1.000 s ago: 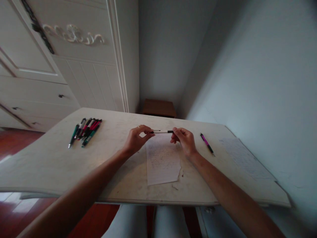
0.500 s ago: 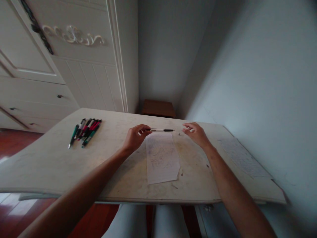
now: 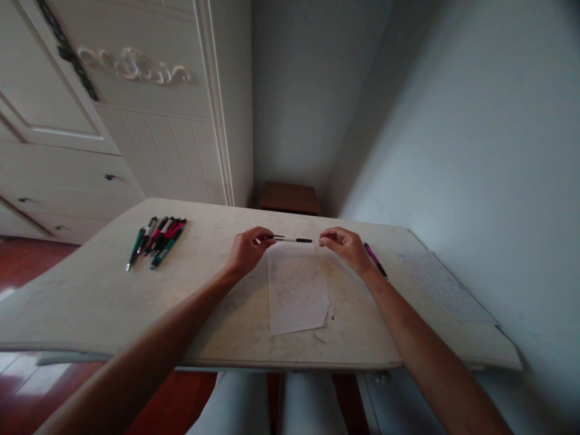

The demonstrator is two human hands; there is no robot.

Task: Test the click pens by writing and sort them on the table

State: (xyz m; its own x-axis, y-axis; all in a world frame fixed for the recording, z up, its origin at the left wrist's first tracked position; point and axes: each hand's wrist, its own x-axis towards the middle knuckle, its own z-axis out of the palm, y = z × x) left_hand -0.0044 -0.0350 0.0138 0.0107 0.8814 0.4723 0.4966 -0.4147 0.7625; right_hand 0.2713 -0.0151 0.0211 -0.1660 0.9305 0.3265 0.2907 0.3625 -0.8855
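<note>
White pen point(image 3: 299, 240) in left hand point(image 3: 248, 249)

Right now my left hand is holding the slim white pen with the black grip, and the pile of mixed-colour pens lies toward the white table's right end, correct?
Not quite: the pile of mixed-colour pens lies toward the left end of the white table, as the head view shows. Your left hand does hold the slim white pen with the black grip.

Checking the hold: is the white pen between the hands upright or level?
Roughly level: the white pen runs sideways, one end in the left hand, its black grip toward the right hand.
</note>
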